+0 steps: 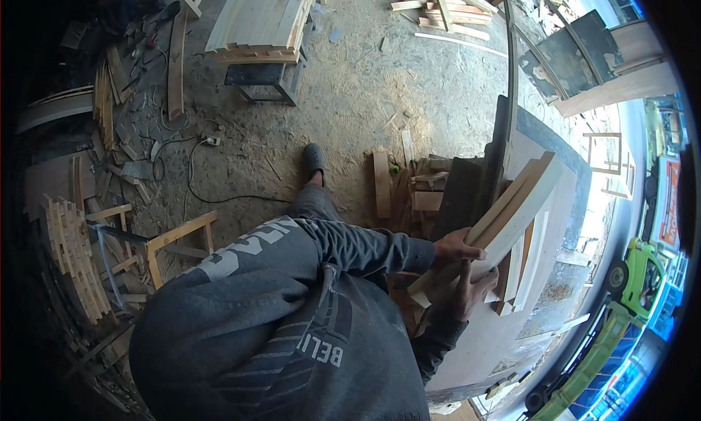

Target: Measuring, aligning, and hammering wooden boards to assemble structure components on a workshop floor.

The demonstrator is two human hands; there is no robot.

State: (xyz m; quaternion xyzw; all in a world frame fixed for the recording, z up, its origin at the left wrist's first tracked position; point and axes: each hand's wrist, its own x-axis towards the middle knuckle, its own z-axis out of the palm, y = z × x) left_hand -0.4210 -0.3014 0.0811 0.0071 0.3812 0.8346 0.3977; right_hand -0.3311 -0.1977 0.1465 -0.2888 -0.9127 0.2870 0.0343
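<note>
Pale boards point(520, 216), one bundle, carried in two hands

Location: over the near side of the table point(475, 359), long ends slanting away from the body.
Left grip: left hand point(451, 247), closed on the boards, thumb over the top.
Right grip: right hand point(476, 289), just beside the left, closed on the lower edge; fingertips partly hidden.
Adjacent: loose strips point(531, 257), beyond the bundle.
Handling, in my judgement: hands spaced wider steady the ends; edges squared, fingers clear of gaps.

Sawdust point(398, 89) lies strewn over the daylit grey floor point(244, 140) around a dark bench point(255, 75).
</note>
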